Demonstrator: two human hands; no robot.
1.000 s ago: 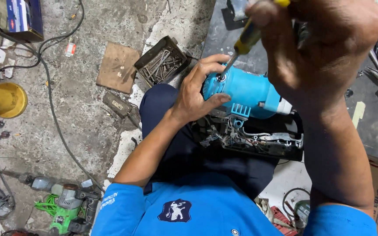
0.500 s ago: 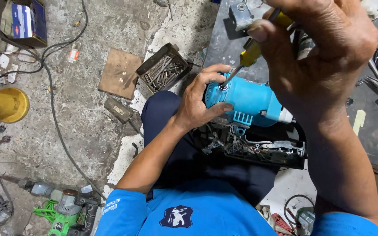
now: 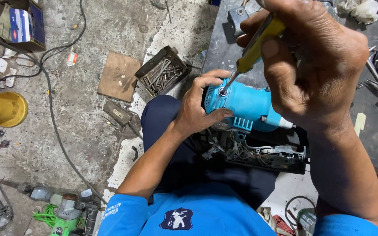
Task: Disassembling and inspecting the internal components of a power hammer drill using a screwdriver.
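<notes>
Screwdriver tip now seated, turquoise motor housing

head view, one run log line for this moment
left hand grips blue power tool | right hand holds yellow screwdriver | tip on tool's end

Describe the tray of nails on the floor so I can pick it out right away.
Start from the blue-trousered knee on the grey concrete floor. Just beyond that knee, left of the left hand gripping the turquoise power tool, sits the open dark metal tray, turned at an angle. Unlike the flat brown board beside it, it is full of loose nails.
</notes>
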